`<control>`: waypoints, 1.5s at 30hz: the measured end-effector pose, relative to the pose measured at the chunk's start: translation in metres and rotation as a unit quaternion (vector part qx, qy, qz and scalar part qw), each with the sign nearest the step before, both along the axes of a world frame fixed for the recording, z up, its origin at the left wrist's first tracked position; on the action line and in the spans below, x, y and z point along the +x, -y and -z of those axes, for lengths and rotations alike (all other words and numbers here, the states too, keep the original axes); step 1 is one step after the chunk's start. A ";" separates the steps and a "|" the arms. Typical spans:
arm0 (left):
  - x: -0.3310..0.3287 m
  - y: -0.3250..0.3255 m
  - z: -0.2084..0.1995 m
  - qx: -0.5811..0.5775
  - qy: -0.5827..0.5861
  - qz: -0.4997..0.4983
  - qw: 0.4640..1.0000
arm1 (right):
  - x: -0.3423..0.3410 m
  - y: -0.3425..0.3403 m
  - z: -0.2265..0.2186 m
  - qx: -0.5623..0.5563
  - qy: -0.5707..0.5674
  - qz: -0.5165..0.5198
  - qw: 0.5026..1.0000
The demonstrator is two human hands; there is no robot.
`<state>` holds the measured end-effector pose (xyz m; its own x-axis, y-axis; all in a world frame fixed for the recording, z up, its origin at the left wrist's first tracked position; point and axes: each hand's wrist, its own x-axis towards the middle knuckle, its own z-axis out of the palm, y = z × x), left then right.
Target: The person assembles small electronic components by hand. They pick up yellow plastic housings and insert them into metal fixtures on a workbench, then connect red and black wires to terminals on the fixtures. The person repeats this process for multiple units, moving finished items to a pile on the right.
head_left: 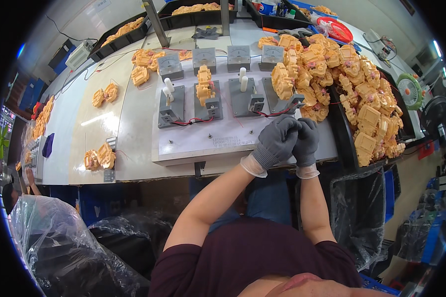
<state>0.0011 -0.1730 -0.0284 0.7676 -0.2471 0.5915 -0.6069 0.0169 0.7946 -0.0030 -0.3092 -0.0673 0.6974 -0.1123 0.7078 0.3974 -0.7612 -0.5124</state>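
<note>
My left hand (pixel 277 142) and my right hand (pixel 306 142), both in grey knit gloves over clear cuffs, meet at the front right of a white fixture board (pixel 203 143). Their fingers are curled in and pressed together; whatever they may hold is hidden. Just beyond them, an orange plastic housing (pixel 282 81) sits on the rightmost grey stand (pixel 285 103). Another orange housing (pixel 203 86) is on a stand further left. Two stands between and beside these, such as the left stand (pixel 171 106), carry white posts and no housing. Red and black wires run along the stands.
Analog meters (pixel 204 58) line the board's back edge. Heaped orange housings (pixel 327 59) crowd the right, spilling around a black tray (pixel 346 136). Loose housings (pixel 104 156) lie on the left tabletop. Metal posts (pixel 156 24) rise behind. A green fan (pixel 410 91) stands far right.
</note>
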 end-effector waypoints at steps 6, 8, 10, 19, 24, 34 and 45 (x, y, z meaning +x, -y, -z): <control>0.001 -0.001 0.001 0.010 -0.022 -0.002 1.000 | -0.002 -0.001 -0.002 0.000 -0.018 0.001 1.000; -0.001 -0.001 -0.007 0.006 -0.066 -0.003 0.998 | -0.005 -0.003 -0.007 0.000 -0.032 0.001 0.999; 0.003 0.001 -0.002 0.008 -0.037 -0.037 0.999 | -0.006 -0.003 -0.010 -0.017 -0.034 0.003 0.999; 0.017 -0.004 0.000 0.043 -0.102 0.083 0.990 | -0.009 0.004 -0.023 0.003 -0.130 -0.048 0.990; 0.017 -0.003 -0.006 0.058 -0.122 0.094 0.986 | 0.000 0.017 -0.013 0.204 -0.218 -0.115 0.947; 0.016 -0.007 -0.017 -0.009 -0.229 0.188 0.955 | 0.056 0.030 -0.113 0.220 -0.261 -0.127 0.931; 0.018 -0.014 -0.007 -0.068 -0.280 0.233 0.929 | 0.095 -0.003 -0.158 -0.021 -0.227 -0.027 0.973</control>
